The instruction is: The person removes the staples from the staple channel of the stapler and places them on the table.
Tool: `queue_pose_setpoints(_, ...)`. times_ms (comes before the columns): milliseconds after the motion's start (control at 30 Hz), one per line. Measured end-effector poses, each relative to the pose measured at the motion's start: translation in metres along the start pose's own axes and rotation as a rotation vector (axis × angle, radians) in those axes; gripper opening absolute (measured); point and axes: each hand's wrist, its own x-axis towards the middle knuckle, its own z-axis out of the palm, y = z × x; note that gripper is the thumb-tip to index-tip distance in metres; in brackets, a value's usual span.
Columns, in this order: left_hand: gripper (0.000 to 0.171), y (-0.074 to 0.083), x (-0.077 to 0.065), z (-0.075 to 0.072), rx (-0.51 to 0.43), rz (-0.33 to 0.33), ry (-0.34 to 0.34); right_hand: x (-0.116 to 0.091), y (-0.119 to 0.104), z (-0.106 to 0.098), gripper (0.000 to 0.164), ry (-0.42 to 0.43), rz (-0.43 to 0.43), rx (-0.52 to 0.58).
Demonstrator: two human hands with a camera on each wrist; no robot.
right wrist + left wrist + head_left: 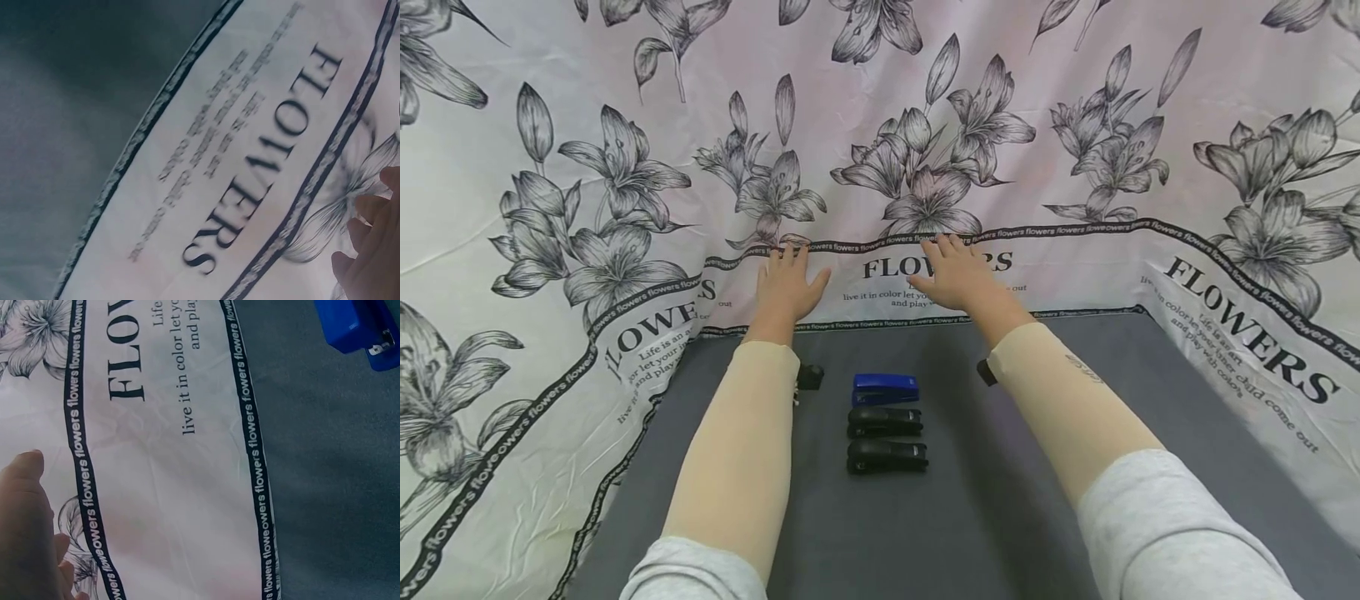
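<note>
We see the left hand (786, 287) and the right hand (958, 279) reaching out in front of the printed cloth (835, 271), each grip spread and empty (whether they touch the cloth, we cannot tell). The blue stapler (886, 388), the middle black stapler (884, 422) and the near black stapler (887, 457) lie close together in a row on the grey surface (880, 533). Our main worry is a knock: a black block (810, 377) juts inward behind the left hand, near the blue stapler, and a low sweep could push it askew. Because the row is tight, a grip closing on one could well shove its neighbour, and we might confuse the two lookalike black ones.
</note>
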Motion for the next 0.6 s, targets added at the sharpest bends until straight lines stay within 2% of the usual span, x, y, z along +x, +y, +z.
queue_pose_setpoints(167,0.076,-0.006,-0.005,-0.001,-0.054,0.027,0.005,0.002,-0.015,0.000,0.081,0.003,-0.072,-0.003)
queue_pose_setpoints(367,0.072,-0.012,-0.013,0.006,-0.245,0.042,0.029,-0.003,-0.025,0.005,0.079,0.020,-0.145,0.037)
queue_pose_setpoints(600,0.066,-0.022,-0.026,0.016,-0.445,0.059,0.102,-0.007,-0.035,0.014,0.078,0.037,-0.217,0.072)
